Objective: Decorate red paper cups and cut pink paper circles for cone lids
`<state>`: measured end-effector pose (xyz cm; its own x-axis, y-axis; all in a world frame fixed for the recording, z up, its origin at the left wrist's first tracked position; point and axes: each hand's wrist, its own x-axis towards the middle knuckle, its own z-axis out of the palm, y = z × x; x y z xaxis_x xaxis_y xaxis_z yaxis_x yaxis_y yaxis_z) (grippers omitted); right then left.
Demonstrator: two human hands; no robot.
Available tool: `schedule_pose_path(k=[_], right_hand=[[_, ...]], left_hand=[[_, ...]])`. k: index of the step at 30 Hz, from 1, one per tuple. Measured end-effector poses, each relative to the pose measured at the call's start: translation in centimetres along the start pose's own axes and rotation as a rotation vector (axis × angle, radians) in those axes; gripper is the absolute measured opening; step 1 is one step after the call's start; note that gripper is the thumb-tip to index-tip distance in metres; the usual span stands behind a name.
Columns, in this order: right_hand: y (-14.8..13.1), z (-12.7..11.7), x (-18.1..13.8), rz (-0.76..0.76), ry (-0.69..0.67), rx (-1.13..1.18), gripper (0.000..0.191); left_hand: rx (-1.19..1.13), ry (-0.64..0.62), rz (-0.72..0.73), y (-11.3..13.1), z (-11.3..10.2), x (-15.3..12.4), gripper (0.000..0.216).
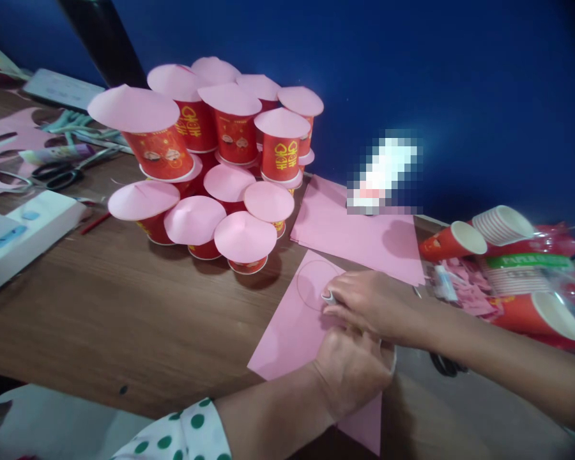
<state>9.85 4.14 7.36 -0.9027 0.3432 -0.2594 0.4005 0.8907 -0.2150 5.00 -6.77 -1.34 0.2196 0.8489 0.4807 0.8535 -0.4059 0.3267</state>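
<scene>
A sheet of pink paper (282, 345) lies on the table with a circle drawn near its upper end. My right hand (371, 303) is closed over the right part of this sheet, its fingertips at the circle's edge. A small pale tip (329, 297) shows between those fingers; its kind is unclear. Just below, close against it, my left hand (352, 370) is curled with the knuckles up. A pale curved rim (393, 359) shows at its right side; the rest of that thing is hidden under the hand.
Red paper cups with pink paper cone tops (232, 140) stand stacked at the back left. More pink sheets (359, 243) lie against the blue wall. Loose paper cups (453, 239) and plastic packaging (531, 260) are at the right. Scissors (62, 174) and a white box (26, 239) lie left.
</scene>
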Motion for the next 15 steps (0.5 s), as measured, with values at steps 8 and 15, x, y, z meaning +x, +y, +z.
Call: schedule_pose_path(k=[8, 15], right_hand=[[-0.36, -0.27, 0.15, -0.019, -0.018, 0.016, 0.026], [0.42, 0.06, 0.43, -0.006, 0.016, -0.001, 0.027]], left_hand=[[-0.012, 0.024, 0.021, -0.02, 0.21, -0.07, 0.01], [-0.01, -0.005, 0.001, 0.02, -0.77, 0.52, 0.013]])
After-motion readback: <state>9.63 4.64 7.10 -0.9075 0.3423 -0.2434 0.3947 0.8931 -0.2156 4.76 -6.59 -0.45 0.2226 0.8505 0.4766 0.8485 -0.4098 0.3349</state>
